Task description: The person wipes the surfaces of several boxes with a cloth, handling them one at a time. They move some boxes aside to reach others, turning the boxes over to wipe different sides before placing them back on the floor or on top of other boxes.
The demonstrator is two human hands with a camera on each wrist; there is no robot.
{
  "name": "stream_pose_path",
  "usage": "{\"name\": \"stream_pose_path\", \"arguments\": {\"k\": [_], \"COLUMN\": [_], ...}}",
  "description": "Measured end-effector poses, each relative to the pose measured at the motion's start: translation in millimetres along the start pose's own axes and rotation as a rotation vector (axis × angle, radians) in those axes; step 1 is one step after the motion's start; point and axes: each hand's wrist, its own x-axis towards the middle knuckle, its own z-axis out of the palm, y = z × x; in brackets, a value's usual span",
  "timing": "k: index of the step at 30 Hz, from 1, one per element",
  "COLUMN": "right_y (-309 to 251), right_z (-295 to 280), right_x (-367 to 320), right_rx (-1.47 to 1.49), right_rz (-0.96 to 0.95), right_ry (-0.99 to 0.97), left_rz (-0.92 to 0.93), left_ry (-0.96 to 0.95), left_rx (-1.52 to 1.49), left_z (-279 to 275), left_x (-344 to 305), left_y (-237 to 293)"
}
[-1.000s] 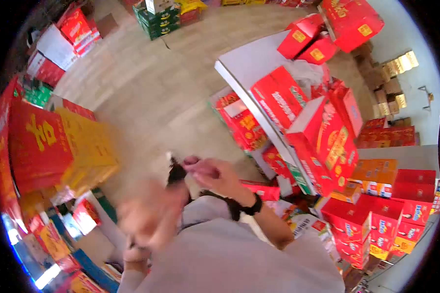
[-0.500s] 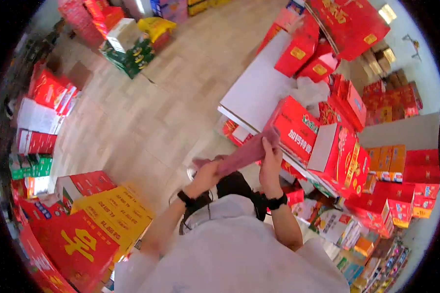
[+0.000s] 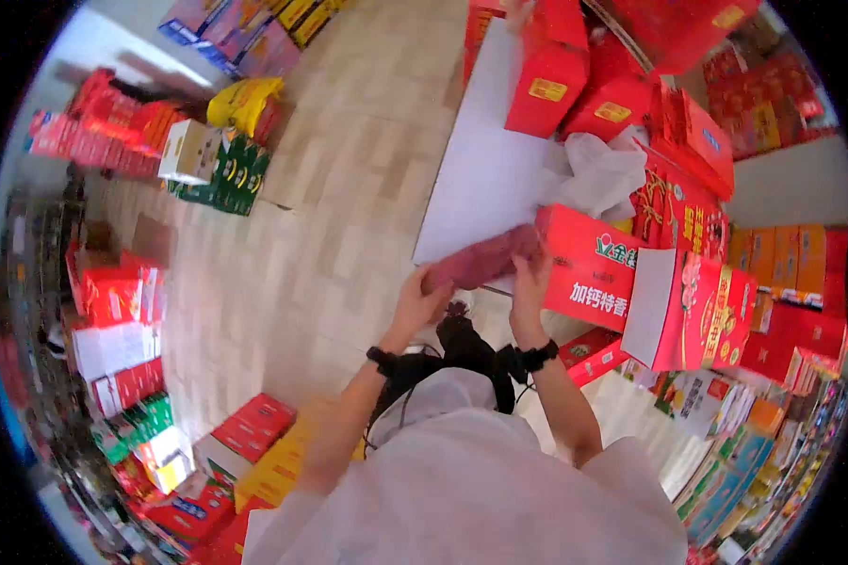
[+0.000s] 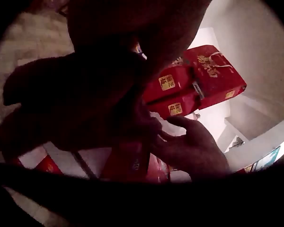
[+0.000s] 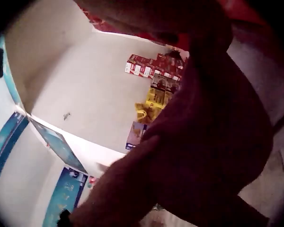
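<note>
A dusky red cloth is stretched between my hands, over the near left corner of the white tabletop in the head view. My left hand grips its left end. At the other end my right hand pinches it between thumb and fingers, beside a red carton with white lettering. In the left wrist view the cloth is a dark, shadowed mass, with the right hand reaching in from the right. The right wrist view shows the cloth hanging in dark folds.
Red gift boxes and a crumpled white plastic bag sit on the table. An opened red box stands at its near right. Tiled floor lies to the left, with a green carton and yellow boxes on it.
The hands were blurred and apart, with the cloth bunched in the right one; then both held it stretched. The view has turned and come closer to the table, the cloth now over its corner.
</note>
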Motion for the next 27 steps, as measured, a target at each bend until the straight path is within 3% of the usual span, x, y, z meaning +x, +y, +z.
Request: {"name": "stream_pose_path", "arguments": {"k": [2, 3, 5, 7, 10, 11, 13, 15, 17, 19, 20, 27], "right_y": [24, 28, 40, 76, 104, 106, 110, 122, 129, 144, 147, 166], "right_z": [10, 13, 20, 28, 47, 55, 78, 90, 105, 116, 125, 176], "right_x": [28, 33, 42, 47, 29, 23, 13, 17, 7, 11, 8, -11], "right_rx": [-0.356, -0.345, -0.776, -0.795, -1.283, -1.277, -1.376, -1.43, -1.458, -1.467, -1.453, -1.378], "right_rz": [-0.457, -0.455, -0.36, -0.356, -0.372, -0.363, -0.275, -0.264, -0.29, -0.285, -0.274, -0.1], "right_ry": [0.151, 0.177, -0.035, -0.058, -0.173, -0.139, -0.04, 0.032, 0.138, 0.231, 0.282, 0.397], "left_rz": [-0.071, -0.071, -0.053, -0.057, -0.088, -0.113, 0.026, -0.238, -0.14, -0.119, -0.021, 0.059], "left_ry": [-0.113, -0.137, -0.145, -0.209, -0.343, -0.414, -0.476, -0.612, -0.735, -0.814, -0.81, -1.056], "left_rx": [-0.332, -0.316, -0.195, -0.075, 0.009, -0.024, 0.096, 0.086, 0.069, 0.342, 0.381, 0.557], "left_z": [2, 3, 3, -2, -14, -20, -42, -62, -94, -114, -126, -173], "left_x": [31, 44, 70, 83, 95, 101, 113, 137, 147, 164, 165, 215], "left_y": [-5, -16, -40, -57, -71, -73, -81, -102, -87, -66, -46, -86]}}
